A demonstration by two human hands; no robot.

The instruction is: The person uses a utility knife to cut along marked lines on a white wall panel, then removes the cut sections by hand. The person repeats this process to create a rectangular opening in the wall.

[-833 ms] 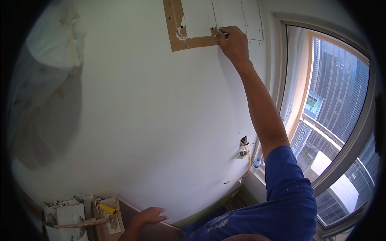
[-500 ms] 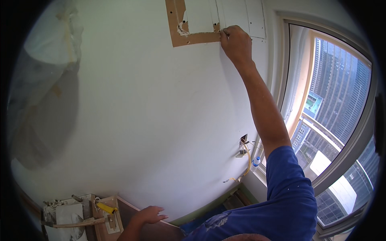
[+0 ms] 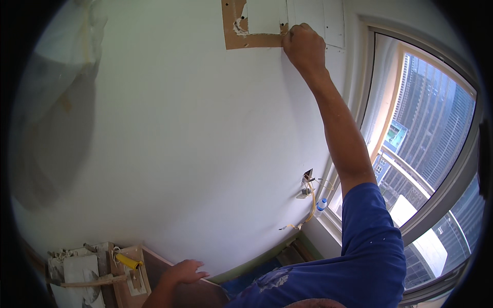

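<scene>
High on the white wall point(image 3: 195, 128), my right hand point(image 3: 304, 47) is closed in a pinch against the surface. Its fingertips meet the right end of an L-shaped brown strip point(image 3: 262, 41); what they hold is hidden by the hand. White panels point(image 3: 267, 18) with dark holes and pencil-like lines lie above the strip, and rough white filler point(image 3: 238, 26) marks its corner. Down below, my left hand point(image 3: 186, 272) rests on the edge of a brown board point(image 3: 159, 264), fingers stretched out and holding nothing.
At lower left, a yellow-handled tool point(image 3: 128, 261) and a wooden stick point(image 3: 95, 281) lie on plaster-smeared boxes. Wires point(image 3: 311, 200) hang from a wall opening, beside a small bottle point(image 3: 321, 204) on the sill. A window point(image 3: 421, 133) fills the right side; plastic sheeting point(image 3: 56, 66) hangs left.
The whole view has shifted slightly, with the brown strip now higher in the picture. My right hand stays at the strip's right end, and my left hand remains on the board.
</scene>
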